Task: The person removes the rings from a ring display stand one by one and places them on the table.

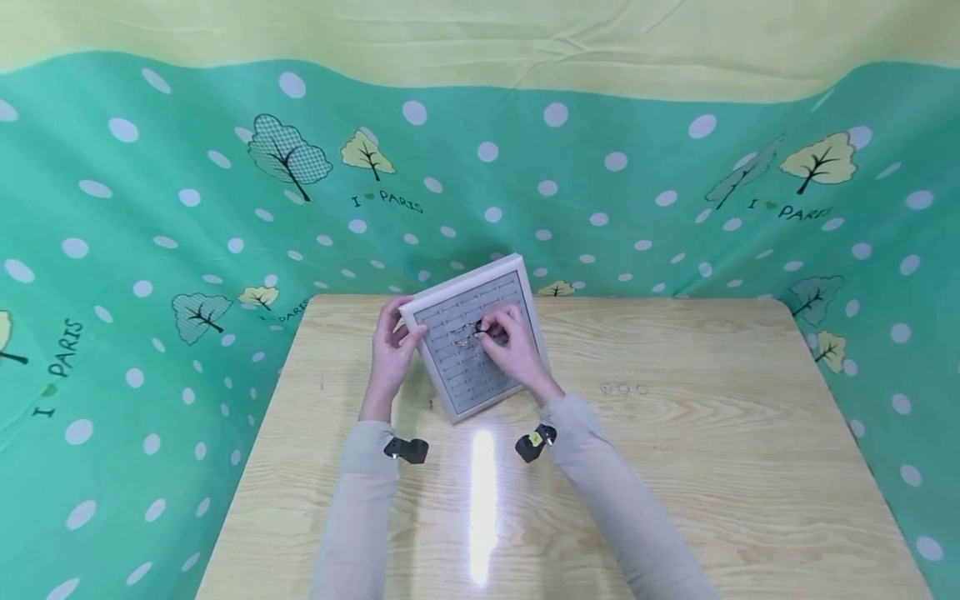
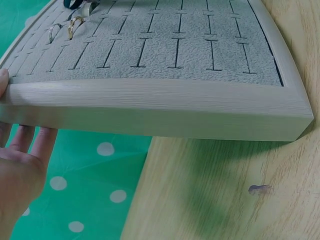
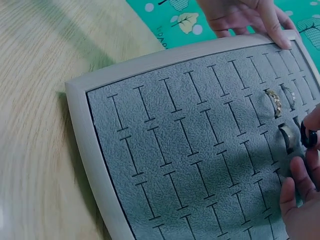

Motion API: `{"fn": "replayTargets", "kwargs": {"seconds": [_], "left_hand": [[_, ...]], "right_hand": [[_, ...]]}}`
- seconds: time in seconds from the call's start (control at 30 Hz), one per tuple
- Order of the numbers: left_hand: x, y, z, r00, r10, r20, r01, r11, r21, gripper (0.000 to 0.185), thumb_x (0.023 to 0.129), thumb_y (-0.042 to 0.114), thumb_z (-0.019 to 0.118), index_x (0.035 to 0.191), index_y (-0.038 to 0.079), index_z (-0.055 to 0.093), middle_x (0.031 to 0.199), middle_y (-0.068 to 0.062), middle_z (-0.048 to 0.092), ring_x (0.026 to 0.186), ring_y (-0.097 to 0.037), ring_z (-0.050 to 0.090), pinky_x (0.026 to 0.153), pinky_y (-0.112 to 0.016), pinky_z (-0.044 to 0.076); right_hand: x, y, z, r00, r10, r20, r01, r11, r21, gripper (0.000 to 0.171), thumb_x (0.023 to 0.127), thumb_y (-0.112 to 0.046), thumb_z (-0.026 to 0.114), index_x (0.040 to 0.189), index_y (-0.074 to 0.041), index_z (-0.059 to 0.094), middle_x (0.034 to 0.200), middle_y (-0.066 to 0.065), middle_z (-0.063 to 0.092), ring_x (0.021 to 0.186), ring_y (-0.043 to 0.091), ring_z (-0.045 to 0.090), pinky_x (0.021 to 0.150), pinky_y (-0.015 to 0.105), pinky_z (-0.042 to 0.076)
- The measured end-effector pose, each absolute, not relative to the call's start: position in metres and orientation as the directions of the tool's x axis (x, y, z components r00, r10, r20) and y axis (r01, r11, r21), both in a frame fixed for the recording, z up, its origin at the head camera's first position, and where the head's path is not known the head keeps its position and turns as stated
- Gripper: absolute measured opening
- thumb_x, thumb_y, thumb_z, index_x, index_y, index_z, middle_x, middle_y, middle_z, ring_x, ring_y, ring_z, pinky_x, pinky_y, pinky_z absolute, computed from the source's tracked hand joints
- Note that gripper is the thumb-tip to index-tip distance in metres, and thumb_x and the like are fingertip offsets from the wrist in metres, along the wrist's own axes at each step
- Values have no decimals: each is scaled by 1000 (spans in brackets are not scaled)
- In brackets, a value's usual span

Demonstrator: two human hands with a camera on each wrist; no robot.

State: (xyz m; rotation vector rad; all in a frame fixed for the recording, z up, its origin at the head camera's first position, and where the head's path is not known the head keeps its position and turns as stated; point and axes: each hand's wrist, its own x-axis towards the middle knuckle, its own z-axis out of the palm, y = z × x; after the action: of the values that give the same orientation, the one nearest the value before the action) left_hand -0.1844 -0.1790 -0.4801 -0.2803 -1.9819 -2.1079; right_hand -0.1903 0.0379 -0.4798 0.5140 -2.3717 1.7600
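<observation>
A ring display tray [image 1: 465,385] with a pale frame and slotted grey padding stands tilted up off the table. My left hand [image 1: 390,354] grips its upper left edge, thumb on the front and fingers behind. Over the padding, my right hand [image 1: 519,348] pinches a black ring [image 3: 308,138] between thumb and fingers, right at a slot. Beside it a wide silver ring [image 3: 287,138] sits in the padding. A gold ring [image 3: 273,103] and a thin silver ring [image 3: 288,95] stand in slots in the row nearer the left hand.
Several small, faint rings [image 1: 624,389] lie on the wooden table [image 1: 712,467] to the right of the tray. A small dark mark [image 2: 259,190] shows on the wood near the tray. Green dotted cloth [image 1: 525,183] hangs behind and at both sides.
</observation>
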Motion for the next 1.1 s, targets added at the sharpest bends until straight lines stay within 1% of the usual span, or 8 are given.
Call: {"fn": "replayTargets", "kwargs": {"seconds": [0.07,0.2,0.4,0.57,0.63,0.8,0.97,1.1], "left_hand": [[-184,-180,-480,-954,-39,297,298,-58,953,50,89,-9,60,135,2,44,123,-12,54,102,-24,60,85,-33,55],[-183,-180,-479,-959,-38,282,284,-57,957,51,89,-8,60,136,2,43,124,-13,54,102,-25,59,85,-33,55],[-183,-180,-481,-961,-39,272,274,-56,960,51,90,-8,60,136,3,43,125,-13,54,103,-25,59,86,-34,55],[-183,-180,-481,-956,-42,289,291,-63,955,51,89,-10,59,136,3,43,124,-13,54,103,-24,60,84,-34,56],[-183,-180,-481,-955,-43,294,297,-64,953,50,89,-10,59,135,2,43,124,-13,54,102,-24,60,84,-34,56],[-184,-180,-481,-955,-38,295,296,-59,953,50,89,-8,60,135,3,44,124,-13,54,102,-24,60,84,-33,56],[-184,-179,-482,-953,-40,300,302,-68,951,50,89,-9,60,135,0,43,122,-13,54,101,-24,60,83,-32,56],[-184,-179,-483,-953,-41,301,304,-75,950,50,89,-10,60,135,0,43,122,-12,54,100,-24,60,82,-32,56]], "right_hand": [[-188,39,-481,-940,-176,293,-328,226,-917,9,83,6,63,86,-1,58,106,12,47,91,22,48,73,24,43],[-183,42,-486,-950,-155,270,-297,192,-936,9,84,5,65,88,-1,59,109,13,53,93,20,50,73,24,45],[-170,46,-496,-973,-130,191,-213,186,-959,8,86,2,67,90,-1,62,101,11,56,85,19,52,67,21,43],[-158,50,-487,-962,-155,223,-245,144,-959,7,86,8,64,91,9,60,98,24,55,84,28,51,66,27,42],[-153,52,-480,-961,-166,222,-245,134,-960,8,86,10,63,92,11,59,98,27,54,85,30,51,67,28,42],[-143,60,-473,-968,-159,192,-219,175,-960,8,86,9,62,92,12,58,100,26,55,87,32,53,69,29,45],[-138,69,-478,-976,-158,150,-181,200,-963,10,85,11,63,94,12,59,102,26,56,92,40,54,73,36,46],[-137,77,-485,-980,-151,128,-161,233,-959,9,85,9,63,94,11,60,104,24,56,94,42,54,73,37,46]]}}
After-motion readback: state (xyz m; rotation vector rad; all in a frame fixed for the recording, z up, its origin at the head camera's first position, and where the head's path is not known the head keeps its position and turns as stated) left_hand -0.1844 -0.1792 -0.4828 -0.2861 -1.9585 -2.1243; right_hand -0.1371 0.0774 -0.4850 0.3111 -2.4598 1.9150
